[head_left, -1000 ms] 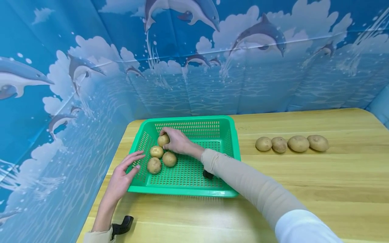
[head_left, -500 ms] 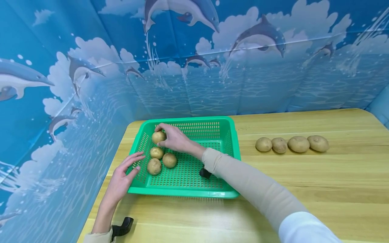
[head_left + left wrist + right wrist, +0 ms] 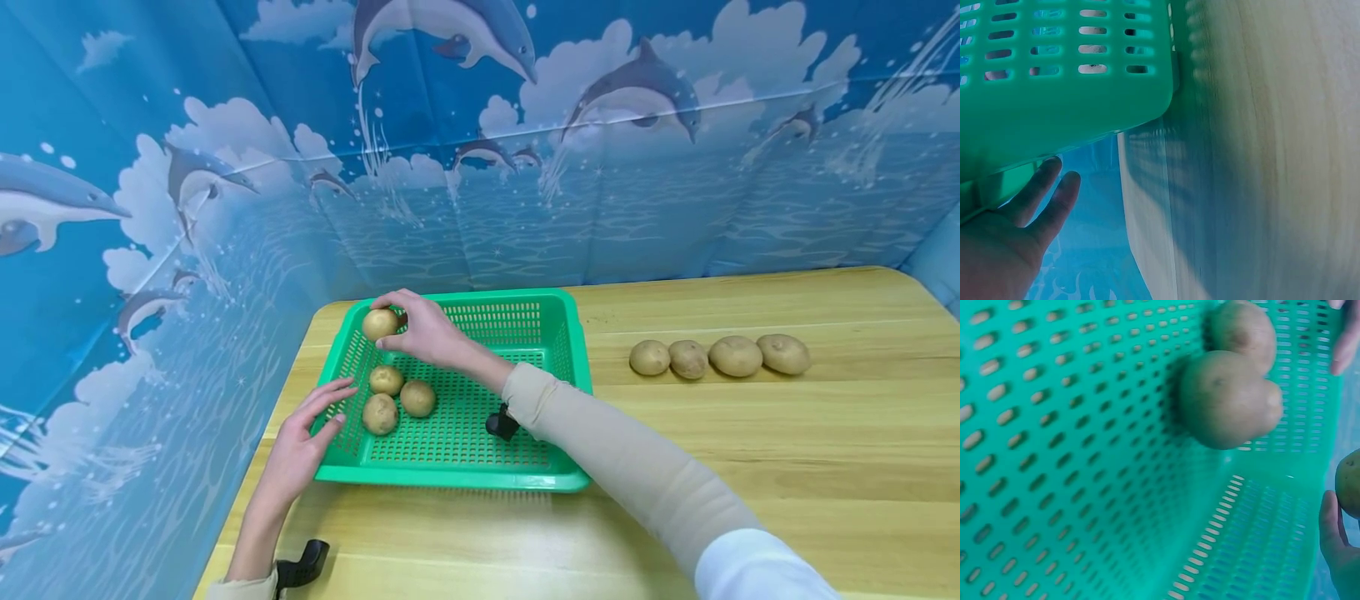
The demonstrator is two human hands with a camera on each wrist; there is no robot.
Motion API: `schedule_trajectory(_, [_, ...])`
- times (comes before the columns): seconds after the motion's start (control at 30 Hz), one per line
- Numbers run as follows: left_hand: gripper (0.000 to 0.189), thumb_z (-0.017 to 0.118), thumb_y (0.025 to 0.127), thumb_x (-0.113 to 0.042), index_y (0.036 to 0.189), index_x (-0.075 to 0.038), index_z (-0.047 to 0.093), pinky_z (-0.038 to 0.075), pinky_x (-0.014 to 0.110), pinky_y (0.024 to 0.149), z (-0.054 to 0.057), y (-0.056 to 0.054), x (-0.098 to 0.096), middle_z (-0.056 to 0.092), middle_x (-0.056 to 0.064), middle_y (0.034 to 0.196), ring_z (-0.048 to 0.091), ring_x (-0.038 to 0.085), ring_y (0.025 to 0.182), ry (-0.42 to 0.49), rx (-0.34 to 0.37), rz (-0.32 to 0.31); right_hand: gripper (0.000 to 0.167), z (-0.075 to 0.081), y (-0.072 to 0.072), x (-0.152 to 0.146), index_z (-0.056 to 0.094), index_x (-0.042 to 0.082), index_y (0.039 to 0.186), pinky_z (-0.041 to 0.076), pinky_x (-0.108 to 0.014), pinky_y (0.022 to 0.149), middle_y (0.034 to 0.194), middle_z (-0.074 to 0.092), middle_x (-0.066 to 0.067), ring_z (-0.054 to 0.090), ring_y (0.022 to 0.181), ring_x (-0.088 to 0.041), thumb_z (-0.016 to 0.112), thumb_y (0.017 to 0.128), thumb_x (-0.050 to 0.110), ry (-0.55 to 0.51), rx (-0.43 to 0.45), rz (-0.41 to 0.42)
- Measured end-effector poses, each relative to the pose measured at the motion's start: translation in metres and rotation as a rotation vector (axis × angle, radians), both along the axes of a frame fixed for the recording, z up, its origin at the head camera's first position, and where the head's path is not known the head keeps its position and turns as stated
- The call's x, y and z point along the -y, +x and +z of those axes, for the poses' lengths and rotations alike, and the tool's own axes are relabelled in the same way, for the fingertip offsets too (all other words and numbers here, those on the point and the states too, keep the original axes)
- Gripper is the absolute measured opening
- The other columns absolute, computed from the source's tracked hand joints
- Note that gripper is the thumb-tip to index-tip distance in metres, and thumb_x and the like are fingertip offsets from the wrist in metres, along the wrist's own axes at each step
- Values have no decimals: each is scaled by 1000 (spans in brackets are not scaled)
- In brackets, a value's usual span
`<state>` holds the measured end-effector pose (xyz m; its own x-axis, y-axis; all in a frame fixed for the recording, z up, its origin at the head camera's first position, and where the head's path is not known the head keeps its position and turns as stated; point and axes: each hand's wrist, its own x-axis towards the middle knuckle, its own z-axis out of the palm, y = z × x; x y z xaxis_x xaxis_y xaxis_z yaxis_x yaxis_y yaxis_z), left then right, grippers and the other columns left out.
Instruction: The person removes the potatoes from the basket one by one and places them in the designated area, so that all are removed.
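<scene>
My right hand (image 3: 422, 331) pinches a round potato (image 3: 380, 325) between thumb and fingers, raised over the far left corner of a green plastic basket (image 3: 480, 482). The same potato (image 3: 1350, 482) shows at the right edge of the right wrist view. Three potatoes lie in the left part of the basket: one near the left wall (image 3: 386, 380), a second nearer the front (image 3: 380, 414) and a third to their right (image 3: 417, 398). My left hand (image 3: 300, 442) rests at the basket's left rim with fingers extended; in the left wrist view its fingers (image 3: 1054, 200) reach along the rim.
Several potatoes (image 3: 736, 357) stand in a row on the wooden table (image 3: 750, 467), right of the basket. A blue dolphin-print curtain (image 3: 480, 192) hangs behind and to the left. Black wrist mounts (image 3: 303, 567) stick out near my wrists.
My right hand has lifted the potato from beside the others in the basket and carried it up and left toward the far left corner. The left hand stays at the rim.
</scene>
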<state>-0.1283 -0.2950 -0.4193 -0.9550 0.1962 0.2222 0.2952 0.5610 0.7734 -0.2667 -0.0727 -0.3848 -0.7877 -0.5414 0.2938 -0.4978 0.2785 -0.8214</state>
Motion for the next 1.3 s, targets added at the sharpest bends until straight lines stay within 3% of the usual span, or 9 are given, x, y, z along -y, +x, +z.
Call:
schedule_trajectory(0.43, [40,53,98,1,134,-16,60,23,66,108,-2,0,2,45,4,148,28,27,143,-5,-11,9,48,24,12,-14,58,16,129,54,-24,77,125,54,1,58,99,-15,78,86,16,-174,57,56])
schedule_trajectory(0.6, [38,53,99,0,134,-11,60,23,65,108,-1,0,1,45,3,148,27,27,143,-4,-10,11,47,35,18,-21,58,18,128,54,-26,78,126,56,3,58,100,-17,78,86,17,-223,65,61])
schedule_trajectory(0.77, [36,53,99,0,134,-6,59,23,65,108,-1,0,1,45,4,148,27,27,144,-7,-6,16,46,44,22,-28,58,17,129,54,-26,79,127,56,2,57,103,-17,77,87,16,-236,43,67])
schedule_trajectory(1.3, [36,53,99,1,134,-6,59,23,64,108,0,0,-1,45,3,148,26,28,144,-10,8,19,52,75,39,-60,58,12,131,53,-26,81,125,57,2,59,100,-14,80,84,17,-212,-70,101])
